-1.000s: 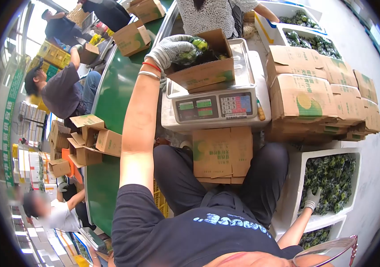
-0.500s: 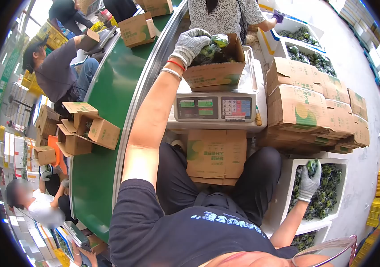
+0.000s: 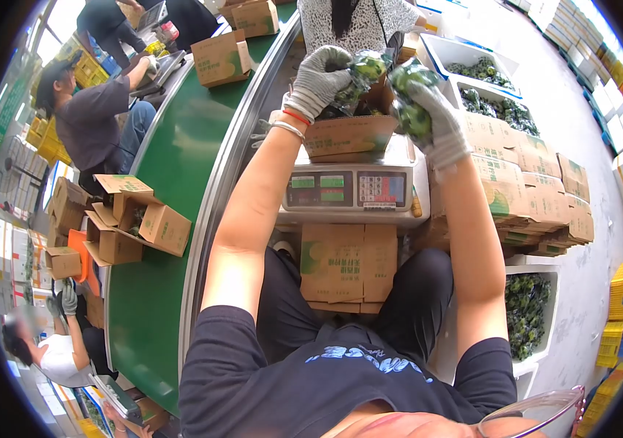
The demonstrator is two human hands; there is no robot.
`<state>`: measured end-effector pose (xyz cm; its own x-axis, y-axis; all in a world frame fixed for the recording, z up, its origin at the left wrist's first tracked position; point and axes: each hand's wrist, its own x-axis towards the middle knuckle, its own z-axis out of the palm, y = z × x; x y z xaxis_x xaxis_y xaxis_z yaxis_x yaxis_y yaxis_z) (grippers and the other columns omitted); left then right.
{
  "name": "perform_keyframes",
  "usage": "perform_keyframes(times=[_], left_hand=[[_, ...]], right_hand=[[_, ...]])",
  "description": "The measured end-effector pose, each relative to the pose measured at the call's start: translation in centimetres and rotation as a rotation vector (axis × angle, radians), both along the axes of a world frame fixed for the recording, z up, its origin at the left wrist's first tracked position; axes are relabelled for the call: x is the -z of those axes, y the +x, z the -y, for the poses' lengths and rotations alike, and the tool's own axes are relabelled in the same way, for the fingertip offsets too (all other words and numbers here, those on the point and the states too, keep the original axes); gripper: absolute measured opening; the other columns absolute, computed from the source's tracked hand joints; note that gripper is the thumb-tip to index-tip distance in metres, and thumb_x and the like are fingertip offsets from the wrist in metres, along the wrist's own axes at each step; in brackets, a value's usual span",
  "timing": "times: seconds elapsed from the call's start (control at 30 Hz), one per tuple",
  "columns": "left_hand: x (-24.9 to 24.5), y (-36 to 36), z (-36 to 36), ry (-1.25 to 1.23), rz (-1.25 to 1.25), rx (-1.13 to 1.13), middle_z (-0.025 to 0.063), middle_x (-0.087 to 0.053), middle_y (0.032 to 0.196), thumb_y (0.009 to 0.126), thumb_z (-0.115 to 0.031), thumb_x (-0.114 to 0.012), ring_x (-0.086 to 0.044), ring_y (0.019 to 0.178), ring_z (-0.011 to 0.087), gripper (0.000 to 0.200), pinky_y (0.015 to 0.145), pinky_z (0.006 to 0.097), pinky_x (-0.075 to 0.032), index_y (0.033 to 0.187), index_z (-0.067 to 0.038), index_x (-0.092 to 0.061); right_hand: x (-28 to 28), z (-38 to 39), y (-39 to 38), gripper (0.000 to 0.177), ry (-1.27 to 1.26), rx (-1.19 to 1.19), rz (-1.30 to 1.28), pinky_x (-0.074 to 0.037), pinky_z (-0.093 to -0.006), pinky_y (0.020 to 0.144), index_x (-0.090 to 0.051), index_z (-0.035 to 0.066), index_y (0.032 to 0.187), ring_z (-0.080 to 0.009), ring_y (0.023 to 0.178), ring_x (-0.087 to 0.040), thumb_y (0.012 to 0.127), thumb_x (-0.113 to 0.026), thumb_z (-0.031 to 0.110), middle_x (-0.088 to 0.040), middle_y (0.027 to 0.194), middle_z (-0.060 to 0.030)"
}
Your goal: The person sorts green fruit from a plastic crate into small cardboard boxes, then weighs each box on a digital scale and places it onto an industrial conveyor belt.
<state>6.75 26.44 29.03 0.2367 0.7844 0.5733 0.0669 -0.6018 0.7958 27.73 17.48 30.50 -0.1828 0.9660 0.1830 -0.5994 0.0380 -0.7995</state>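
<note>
An open cardboard box (image 3: 346, 135) stands on a digital scale (image 3: 348, 188) in front of me. My left hand (image 3: 319, 79), in a grey glove, grips a bag of green produce (image 3: 361, 73) just above the box. My right hand (image 3: 436, 120), also gloved, holds another bag of green produce (image 3: 408, 98) at the box's right edge. A flattened cardboard box (image 3: 348, 264) lies on my lap below the scale.
A green conveyor belt (image 3: 173, 182) runs along my left with boxes (image 3: 218, 57) on it. Stacked flat cartons (image 3: 538, 190) sit right of the scale. A white crate of green produce (image 3: 527, 310) is at my right; more crates (image 3: 483, 73) beyond. Several people work around the belt.
My right hand has come up from the white crate with a bag and now reaches the box on the scale. My left hand stays at the box, lifting its bag slightly.
</note>
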Motion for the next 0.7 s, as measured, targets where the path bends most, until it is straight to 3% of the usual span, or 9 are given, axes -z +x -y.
perform_keyframes(times=[0.2, 0.27, 0.3, 0.33, 0.37, 0.43, 0.47, 0.6, 0.7], left_hand=[[-0.1, 1.0, 0.6, 0.104, 0.013, -0.065, 0.0049, -0.060, 0.100, 0.072, 0.002, -0.067, -0.058, 0.093, 0.0138, 0.047, 0.083, 0.0258, -0.050, 0.116, -0.007, -0.054], [-0.4, 0.9, 0.7, 0.083, -0.001, -0.145, 0.0061, -0.060, 0.101, 0.072, -0.001, -0.068, -0.058, 0.096, 0.0161, 0.051, 0.084, 0.0264, -0.051, 0.120, -0.008, -0.053], [-1.1, 0.3, 1.3, 0.004, 0.034, -0.156, 0.0079, -0.060, 0.099, 0.075, -0.004, -0.068, -0.060, 0.089, 0.0176, 0.046, 0.077, 0.0287, -0.055, 0.118, -0.007, -0.053], [-1.2, -0.4, 1.7, -0.076, 0.181, -0.148, 0.0082, -0.060, 0.097, 0.075, -0.003, -0.068, -0.060, 0.083, 0.0160, 0.044, 0.071, 0.0269, -0.055, 0.116, -0.006, -0.053], [-1.5, -1.0, 2.1, -0.151, 0.327, -0.139, 0.0084, -0.060, 0.095, 0.075, -0.002, -0.067, -0.060, 0.076, 0.0143, 0.042, 0.065, 0.0252, -0.054, 0.114, -0.004, -0.053], [-1.9, -1.9, 3.3, -0.279, 0.561, -0.111, 0.0094, -0.060, 0.093, 0.077, 0.000, -0.065, -0.061, 0.070, 0.0139, 0.038, 0.056, 0.0242, -0.056, 0.113, -0.002, -0.053], [-1.6, -2.4, 4.0, -0.290, 0.572, -0.088, 0.0097, -0.060, 0.094, 0.078, 0.000, -0.065, -0.062, 0.071, 0.0152, 0.040, 0.058, 0.0266, -0.057, 0.115, -0.002, -0.052], [-1.1, -3.3, 7.2, -0.202, 0.515, -0.008, 0.0110, -0.061, 0.097, 0.080, -0.002, -0.065, -0.065, 0.077, 0.0185, 0.043, 0.065, 0.0307, -0.059, 0.121, -0.001, -0.051], [-1.4, -1.9, 9.8, 0.084, 0.168, 0.011, 0.0117, -0.061, 0.104, 0.079, -0.004, -0.068, -0.064, 0.084, 0.0172, 0.045, 0.073, 0.0266, -0.057, 0.121, -0.001, -0.053]], right_hand=[[-0.1, -5.3, -2.5, 0.037, 0.022, -0.048, 0.115, -0.055, -0.0277, 0.063, -0.058, 0.005, 0.108, -0.0148, 0.076, -0.062, 0.077, -0.072, 0.016, -0.063, 0.093, -0.0072], [0.4, -5.9, -2.8, 0.043, 0.091, 0.025, 0.355, -0.055, -0.0278, 0.066, -0.056, 0.003, 0.111, -0.0156, 0.076, -0.063, 0.076, -0.074, 0.019, -0.063, 0.093, -0.0091], [0.0, -5.8, -2.7, 0.044, 0.120, 0.051, 0.488, -0.053, -0.0271, 0.067, -0.057, 0.004, 0.110, -0.0144, 0.077, -0.062, 0.074, -0.076, 0.022, -0.064, 0.093, -0.0081], [-0.1, -5.6, -2.6, 0.046, 0.150, 0.074, 0.624, -0.052, -0.0264, 0.069, -0.059, 0.004, 0.109, -0.0132, 0.077, -0.061, 0.072, -0.077, 0.025, -0.064, 0.093, -0.0070], [-0.3, -6.0, -2.4, 0.058, 0.211, 0.093, 0.931, -0.051, -0.0273, 0.072, -0.055, 0.003, 0.117, -0.0154, 0.080, -0.061, 0.071, -0.078, 0.030, -0.065, 0.093, -0.0077], [0.0, -6.2, -2.5, 0.066, 0.269, 0.220, 1.089, -0.051, -0.0275, 0.075, -0.051, 0.002, 0.123, -0.0171, 0.085, -0.061, 0.071, -0.078, 0.033, -0.064, 0.098, -0.0111], [0.1, -6.0, -2.6, 0.071, 0.296, 0.282, 1.168, -0.051, -0.0276, 0.076, -0.049, 0.002, 0.126, -0.0180, 0.087, -0.062, 0.071, -0.078, 0.034, -0.064, 0.101, -0.0128], [0.0, -2.9, -1.5, 0.075, 0.267, 0.202, 0.791, -0.050, -0.0300, 0.084, -0.040, 0.001, 0.133, -0.0233, 0.104, -0.059, 0.074, -0.077, 0.028, -0.053, 0.120, -0.0241], [-0.3, 1.6, -1.6, 0.066, 0.168, -0.036, 0.456, -0.049, -0.0275, 0.085, -0.040, 0.001, 0.133, -0.0187, 0.103, -0.056, 0.079, -0.072, 0.020, -0.054, 0.120, -0.0165]])
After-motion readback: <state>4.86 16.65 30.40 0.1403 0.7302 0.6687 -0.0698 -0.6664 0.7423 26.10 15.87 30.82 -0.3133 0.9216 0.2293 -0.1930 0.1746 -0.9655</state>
